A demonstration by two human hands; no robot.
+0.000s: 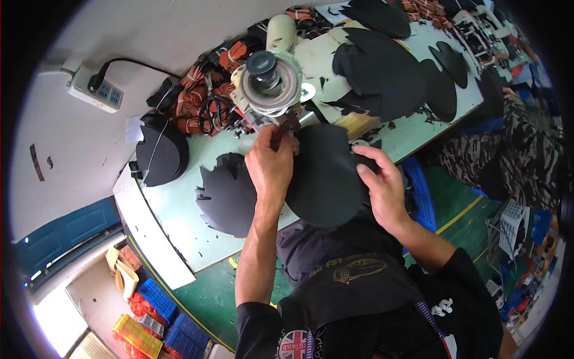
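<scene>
A rounded black sheet piece (326,179) spans the space between my hands, its far edge under the head of a sewing machine (272,90). My left hand (268,160) is closed, with fingertips pinched at the piece's far left edge, close to the machine's needle area; the exact grip is partly hidden. On the other side, my right hand (384,188) holds the piece by its right edge, thumb on top and some fingers out of sight beneath. Left of my left hand lies a stack of black pieces (227,194) with jagged edges.
Black cut pieces (382,75) cover the table's far right. Orange-brown bundles (191,102) line the wall behind the machine, and a tied black stack (161,149) stands at left. A power strip (95,90) hangs on the wall. Someone in camouflage clothing (508,143) is at right.
</scene>
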